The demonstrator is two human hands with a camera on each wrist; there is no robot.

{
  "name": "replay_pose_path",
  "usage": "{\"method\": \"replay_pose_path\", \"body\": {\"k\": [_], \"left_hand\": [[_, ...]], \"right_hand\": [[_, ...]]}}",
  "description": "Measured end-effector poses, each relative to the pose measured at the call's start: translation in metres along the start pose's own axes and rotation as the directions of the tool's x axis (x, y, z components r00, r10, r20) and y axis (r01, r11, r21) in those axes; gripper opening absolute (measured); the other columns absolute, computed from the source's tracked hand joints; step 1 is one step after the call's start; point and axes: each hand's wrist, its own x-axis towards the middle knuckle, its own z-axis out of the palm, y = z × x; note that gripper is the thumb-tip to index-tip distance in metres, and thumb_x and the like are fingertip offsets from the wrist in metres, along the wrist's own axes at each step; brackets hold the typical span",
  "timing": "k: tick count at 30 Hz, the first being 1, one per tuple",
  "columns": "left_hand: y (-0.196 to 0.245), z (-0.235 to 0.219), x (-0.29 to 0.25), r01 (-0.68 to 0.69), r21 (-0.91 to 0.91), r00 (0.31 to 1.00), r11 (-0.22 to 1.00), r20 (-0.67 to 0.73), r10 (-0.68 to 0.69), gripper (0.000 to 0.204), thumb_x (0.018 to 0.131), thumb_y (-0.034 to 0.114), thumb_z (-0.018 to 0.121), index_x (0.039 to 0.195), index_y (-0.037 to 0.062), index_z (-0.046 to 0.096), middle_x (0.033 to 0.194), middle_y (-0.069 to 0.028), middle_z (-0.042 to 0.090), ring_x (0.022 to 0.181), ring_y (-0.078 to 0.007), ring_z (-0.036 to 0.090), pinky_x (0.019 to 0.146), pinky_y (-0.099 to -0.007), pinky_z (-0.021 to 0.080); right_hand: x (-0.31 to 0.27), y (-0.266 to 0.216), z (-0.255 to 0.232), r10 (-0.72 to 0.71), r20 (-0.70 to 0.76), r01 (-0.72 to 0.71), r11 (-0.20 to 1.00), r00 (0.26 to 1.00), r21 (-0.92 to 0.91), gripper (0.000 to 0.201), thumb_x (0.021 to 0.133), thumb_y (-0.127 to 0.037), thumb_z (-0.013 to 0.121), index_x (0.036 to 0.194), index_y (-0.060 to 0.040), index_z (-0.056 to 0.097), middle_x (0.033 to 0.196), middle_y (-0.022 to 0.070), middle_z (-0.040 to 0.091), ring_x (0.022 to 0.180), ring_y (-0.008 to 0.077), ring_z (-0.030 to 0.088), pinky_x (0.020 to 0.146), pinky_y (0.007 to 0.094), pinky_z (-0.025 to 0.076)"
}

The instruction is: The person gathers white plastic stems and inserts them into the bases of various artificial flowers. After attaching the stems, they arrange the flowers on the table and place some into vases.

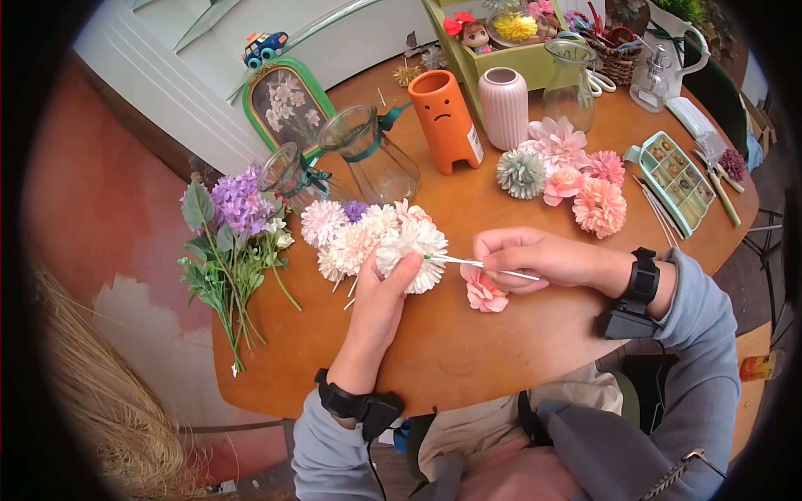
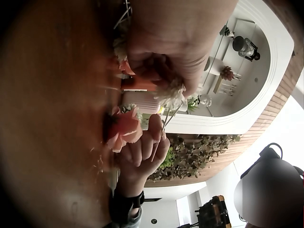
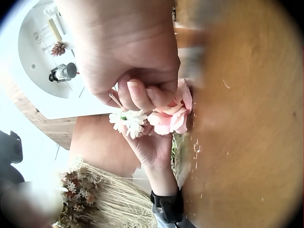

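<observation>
My left hand (image 1: 380, 299) holds a white artificial flower (image 1: 418, 246) by its head, the thumb lying against the petals. Thin white sticks (image 1: 459, 260) run from the flower's green base across to my right hand (image 1: 539, 257), which pinches them between thumb and fingers. In the right wrist view the white flower (image 3: 134, 122) shows its green base, with a stick end (image 3: 114, 99) beside my fingers. A pink flower (image 1: 486, 294) lies on the table just below my right hand. Several pale flower heads (image 1: 351, 246) sit behind my left hand.
Purple and green flower stems (image 1: 238, 242) lie at the left. Clear glass vases (image 1: 368, 163), an orange vase (image 1: 445, 125) and a ribbed pink vase (image 1: 504, 108) stand behind. Pink and grey flowers (image 1: 561, 163), a divided box (image 1: 677, 179) and pliers (image 1: 723, 188) are on the right.
</observation>
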Motion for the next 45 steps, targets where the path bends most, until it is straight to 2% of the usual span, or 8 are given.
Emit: {"method": "replay_pose_path", "body": {"k": [9, 14, 19, 27, 33, 36, 39, 45], "left_hand": [[0.002, 0.002, 0.000, 0.033, 0.010, 0.999, 0.999, -0.011, -0.033, 0.034, 0.086, 0.008, 0.061, 0.118, -0.0001, 0.050, 0.110, -0.0048, 0.058, 0.100, -0.0107, 0.055, 0.087, -0.0271, 0.044], [0.000, 0.001, 0.002, -0.011, 0.093, 0.999, 0.996, -0.046, 0.015, 0.033, 0.082, 0.002, 0.064, 0.113, 0.0016, 0.053, 0.104, -0.0032, 0.060, 0.095, -0.0099, 0.057, 0.085, -0.0254, 0.045], [-0.005, -0.006, 0.000, -0.036, 0.214, 0.996, 0.976, 0.082, 0.018, 0.028, 0.077, 0.001, 0.068, 0.102, 0.0042, 0.057, 0.094, 0.0003, 0.062, 0.088, -0.0074, 0.058, 0.078, -0.0226, 0.046], [0.000, -0.005, -0.003, 0.033, 0.297, 0.981, 0.954, 0.173, -0.088, 0.037, 0.076, 0.003, 0.070, 0.109, 0.0039, 0.054, 0.095, 0.0011, 0.058, 0.091, -0.0078, 0.057, 0.079, -0.0241, 0.046], [0.000, -0.008, -0.004, -0.231, 0.286, 0.960, 0.930, 0.224, 0.169, 0.033, 0.077, 0.000, 0.067, 0.106, 0.0031, 0.052, 0.097, -0.0029, 0.059, 0.087, -0.0099, 0.059, 0.077, -0.0233, 0.047], [0.013, -0.004, -0.011, -0.310, 0.211, 0.947, 0.927, -0.018, 0.320, 0.038, 0.080, 0.002, 0.062, 0.115, 0.0017, 0.048, 0.101, -0.0061, 0.058, 0.091, -0.0126, 0.058, 0.081, -0.0250, 0.046], [0.020, -0.015, -0.004, -0.429, 0.161, 0.825, 0.889, -0.331, 0.458, 0.043, 0.081, 0.006, 0.058, 0.122, 0.0004, 0.044, 0.106, -0.0078, 0.056, 0.095, -0.0141, 0.056, 0.085, -0.0270, 0.044], [0.039, -0.051, -0.003, -0.493, 0.209, 0.756, 0.845, -0.378, 0.535, 0.040, 0.078, 0.005, 0.056, 0.116, 0.0011, 0.045, 0.102, -0.0053, 0.054, 0.094, -0.0130, 0.052, 0.089, -0.0284, 0.038]], "right_hand": [[-0.001, 0.008, -0.010, 0.039, -0.014, -0.039, 0.999, 0.999, -0.016, 0.015, 0.094, -0.015, 0.042, 0.088, -0.0035, 0.049, 0.059, -0.0001, 0.047, 0.046, 0.0032, 0.036, 0.042, 0.0177, 0.027], [0.000, 0.007, -0.014, 0.095, -0.038, -0.095, 0.995, 0.995, 0.011, 0.014, 0.095, -0.012, 0.043, 0.085, -0.0032, 0.045, 0.083, 0.0105, 0.056, 0.079, 0.0204, 0.057, 0.066, 0.0283, 0.044], [-0.001, 0.007, -0.015, 0.129, -0.009, -0.129, 0.981, 0.992, -0.144, 0.018, 0.096, -0.024, 0.045, 0.091, -0.0072, 0.050, 0.078, 0.0022, 0.058, 0.054, 0.0015, 0.041, 0.042, 0.0165, 0.025], [-0.001, 0.003, -0.010, 0.160, 0.030, -0.153, 0.977, 0.987, -0.148, 0.019, 0.098, -0.023, 0.043, 0.088, -0.0076, 0.047, 0.092, 0.0061, 0.059, 0.065, 0.0021, 0.046, 0.043, 0.0151, 0.026], [-0.001, 0.001, -0.008, 0.134, 0.031, -0.126, 0.977, 0.991, -0.172, 0.018, 0.097, -0.023, 0.044, 0.092, -0.0067, 0.050, 0.086, 0.0044, 0.061, 0.056, 0.0002, 0.044, 0.044, 0.0156, 0.030], [-0.002, -0.005, 0.000, 0.129, 0.015, -0.124, 0.976, 0.992, -0.179, 0.018, 0.096, -0.021, 0.044, 0.090, -0.0057, 0.050, 0.083, 0.0042, 0.060, 0.051, 0.0004, 0.042, 0.044, 0.0153, 0.032], [0.000, 0.001, -0.007, 0.112, 0.046, -0.104, 0.982, 0.993, -0.160, 0.018, 0.096, -0.019, 0.043, 0.088, -0.0038, 0.049, 0.088, 0.0101, 0.060, 0.051, 0.0017, 0.043, 0.044, 0.0150, 0.032], [0.000, 0.002, -0.009, 0.102, 0.002, -0.101, 0.987, 0.995, -0.124, 0.016, 0.095, -0.016, 0.045, 0.088, -0.0032, 0.050, 0.089, 0.0127, 0.060, 0.046, 0.0020, 0.041, 0.044, 0.0147, 0.031]]}}
